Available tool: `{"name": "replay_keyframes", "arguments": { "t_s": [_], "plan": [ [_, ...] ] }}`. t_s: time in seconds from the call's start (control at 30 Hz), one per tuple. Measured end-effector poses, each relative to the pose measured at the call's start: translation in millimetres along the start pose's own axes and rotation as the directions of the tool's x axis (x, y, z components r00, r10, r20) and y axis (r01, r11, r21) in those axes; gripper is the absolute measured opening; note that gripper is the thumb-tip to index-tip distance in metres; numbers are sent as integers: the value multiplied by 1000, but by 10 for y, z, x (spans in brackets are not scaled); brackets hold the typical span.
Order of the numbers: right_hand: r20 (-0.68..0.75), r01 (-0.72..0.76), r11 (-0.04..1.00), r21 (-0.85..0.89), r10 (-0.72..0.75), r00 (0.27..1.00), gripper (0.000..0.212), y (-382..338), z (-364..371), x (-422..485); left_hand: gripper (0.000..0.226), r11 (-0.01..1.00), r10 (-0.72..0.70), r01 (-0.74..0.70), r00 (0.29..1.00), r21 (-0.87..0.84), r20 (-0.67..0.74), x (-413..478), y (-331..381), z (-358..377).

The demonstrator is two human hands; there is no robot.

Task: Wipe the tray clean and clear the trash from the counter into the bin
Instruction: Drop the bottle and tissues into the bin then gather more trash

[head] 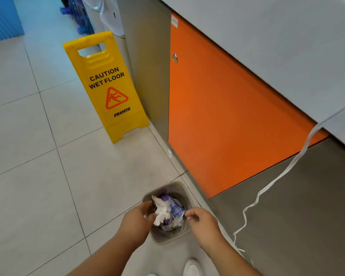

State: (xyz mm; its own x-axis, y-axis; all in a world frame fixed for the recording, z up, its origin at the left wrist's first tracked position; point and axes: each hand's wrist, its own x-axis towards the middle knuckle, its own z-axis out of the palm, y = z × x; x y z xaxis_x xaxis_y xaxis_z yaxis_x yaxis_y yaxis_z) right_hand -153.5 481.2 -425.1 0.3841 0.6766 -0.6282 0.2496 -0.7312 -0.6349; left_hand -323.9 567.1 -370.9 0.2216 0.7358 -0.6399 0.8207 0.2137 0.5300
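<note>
A small grey bin (184, 193) stands on the tiled floor beside the counter base. Inside it lie a purple bottle (164, 197), a blue-and-white packet (176, 210) and white crumpled tissue (160, 211). My left hand (136, 220) hovers over the bin's left rim, thumb and forefinger curled against the edge of the tissue. My right hand (202, 218) hangs over the bin's right rim, fingers loosely curled, with nothing seen in them. The tray is out of view.
A yellow "Caution wet floor" sign (108, 86) stands on the floor ahead, against the counter corner. An orange cabinet door (227, 116) sits under the grey counter top (277, 46). A white cable (267, 188) hangs down the counter front. My white shoe (192, 268) is near the bin.
</note>
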Motion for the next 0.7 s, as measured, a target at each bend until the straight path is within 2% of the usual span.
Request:
{"name": "replay_keyframes", "arguments": {
  "t_s": [0.13, 0.27, 0.37, 0.47, 0.53, 0.7],
  "plan": [
    [-33, 38, 995, 89, -35, 999, 28, -245, -209, -221, 38, 999, -2, 1, 1000, -46, -24, -184, 133, -213],
    [-57, 119, 982, 145, -112, 992, 31, -685, -596, -627, 26, 992, 101, -104, 994, -70, -46, -469, 417, -594],
    [-105, 233, 959, 163, -218, 970, 38, -1062, -1013, -1080, 19, 973, 194, -200, 979, -112, -61, -754, 784, -944],
    [-213, 368, 918, 146, -334, 918, 48, -1386, -1481, -1574, 23, 937, 320, -324, 946, -134, -54, -1065, 1166, -1250],
    [-298, 439, 889, 126, -388, 872, 46, -1583, -1808, -1950, 20, 910, 387, -389, 921, -147, -42, -1273, 1468, -1394],
    [-446, 510, 845, 160, -399, 801, 37, -1835, -2441, -2780, 19, 796, 597, -588, 802, -144, 25, -1765, 2209, -1511]
  ]
}}
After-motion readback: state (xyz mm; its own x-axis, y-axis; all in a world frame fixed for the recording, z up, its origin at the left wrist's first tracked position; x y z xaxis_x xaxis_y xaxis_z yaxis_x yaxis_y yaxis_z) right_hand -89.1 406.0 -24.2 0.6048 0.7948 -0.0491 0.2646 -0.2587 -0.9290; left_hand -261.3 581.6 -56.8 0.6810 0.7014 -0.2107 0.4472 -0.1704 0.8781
